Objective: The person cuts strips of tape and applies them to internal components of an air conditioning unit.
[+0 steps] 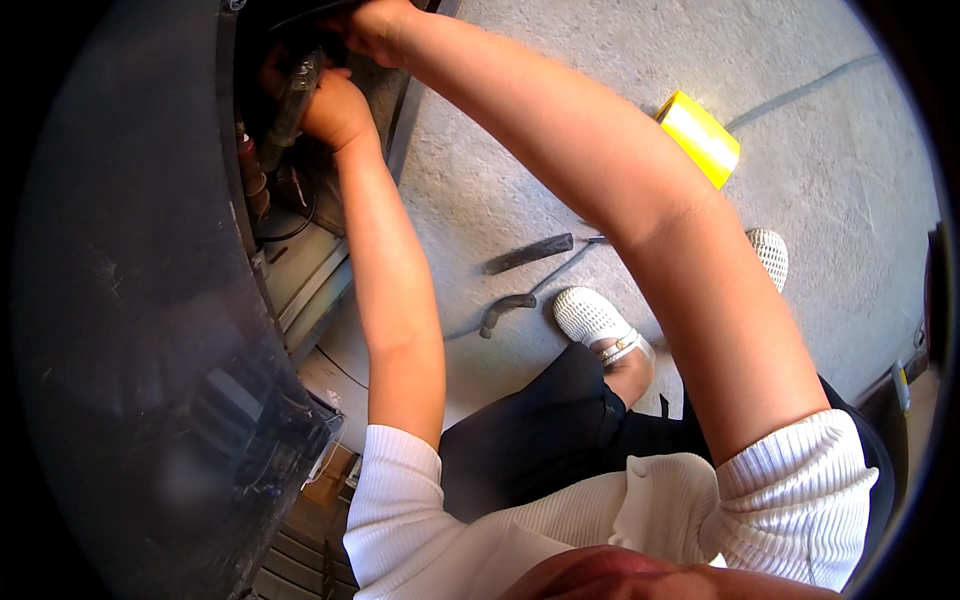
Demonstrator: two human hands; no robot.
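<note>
Inside the opening of a dark cabinet, at the upper left, both my hands are at work in shadow. My left hand is closed around a thick grey pipe covered in wrapping, its fingers mostly behind it. Just above and to the right is my right hand. Its fingers disappear under a dark edge at the top, so their grip is hidden. Below the wrapped pipe, a reddish-brown cylindrical part and a thin dark cable show inside the opening.
On the concrete floor lie a yellow tape roll, a straight black tube piece and a bent one. A grey cable runs across the floor. My white shoe is close to the tube pieces. A slatted surface is at lower left.
</note>
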